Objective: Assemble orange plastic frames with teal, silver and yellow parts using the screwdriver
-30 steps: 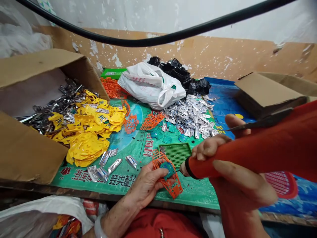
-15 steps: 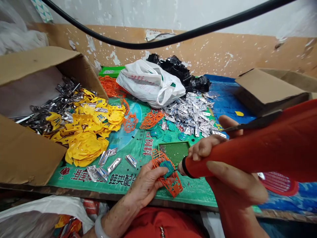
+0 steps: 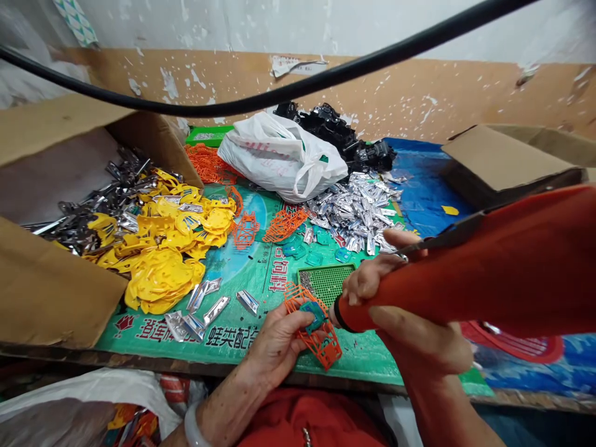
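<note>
Pinched in my left hand [image 3: 279, 338] is an orange lattice plastic part [image 3: 328, 351] with a small teal plastic piece [image 3: 315, 315] on it, thumb on the teal piece. My right hand [image 3: 419, 347] wraps round a thick red power screwdriver [image 3: 447, 279], which is tilted with its nose toward the teal piece. The nose is very close to that piece; contact at the tip is hard to make out. Just behind the held part lies a green perforated tray [image 3: 333, 282] with tiny metal bits, probably screws. Loose teal pieces [image 3: 314, 257] lie beyond it.
Yellow plastic parts [image 3: 162, 279] spill from a cardboard box [image 3: 56, 285] at left. Silvery metal pieces [image 3: 363, 211], a white plastic bag [image 3: 279, 155] and black parts [image 3: 326, 124] are piled behind. A thick black cable [image 3: 261, 102] hangs across the front. A red basket [image 3: 526, 344] sits at right.
The screwdriver and my right hand have moved left, bringing the nose up close to the teal piece. The black cable has swung lower on the left. My left hand stays nearly still.
</note>
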The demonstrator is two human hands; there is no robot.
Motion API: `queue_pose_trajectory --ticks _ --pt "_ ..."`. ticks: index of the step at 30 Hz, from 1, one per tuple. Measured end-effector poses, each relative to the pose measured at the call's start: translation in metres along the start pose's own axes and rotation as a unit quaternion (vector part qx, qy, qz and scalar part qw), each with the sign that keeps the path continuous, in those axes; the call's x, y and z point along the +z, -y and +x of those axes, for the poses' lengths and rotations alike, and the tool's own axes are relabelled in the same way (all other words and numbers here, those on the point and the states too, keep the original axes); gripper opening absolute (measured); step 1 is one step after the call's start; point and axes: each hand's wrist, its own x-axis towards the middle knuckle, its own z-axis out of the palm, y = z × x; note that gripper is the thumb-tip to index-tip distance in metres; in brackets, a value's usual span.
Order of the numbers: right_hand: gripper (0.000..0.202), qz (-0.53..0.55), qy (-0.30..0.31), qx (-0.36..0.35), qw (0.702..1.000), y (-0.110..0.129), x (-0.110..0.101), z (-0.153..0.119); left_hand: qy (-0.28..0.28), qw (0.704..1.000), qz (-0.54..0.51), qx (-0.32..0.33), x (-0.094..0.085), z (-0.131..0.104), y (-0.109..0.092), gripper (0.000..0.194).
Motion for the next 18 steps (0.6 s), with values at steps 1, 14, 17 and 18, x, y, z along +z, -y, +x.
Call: queue_pose_trajectory --ticks 1,14,17,18 --pt "0.058 -0.005 -0.003 -0.003 1.000 -0.001 0.000 0.000 -0.005 1.000 -0.004 -0.002 0.001 0.000 0.000 0.024" --pt "0.056 0.034 -0.011 -0.015 0.999 0.011 0.001 0.004 0.037 0.999 -0.022 -0.008 0.001 0.003 -0.002 0.019" --pt "0.058 0.033 -0.020 -0.010 0.999 0.018 0.001 0.007 0.063 0.998 -0.012 -0.016 0.002 0.003 -0.003 0.021" --pt "0.058 0.037 -0.025 -0.009 0.999 0.021 0.001 0.007 0.072 0.997 -0.009 -0.018 0.002 0.003 -0.002 0.022"
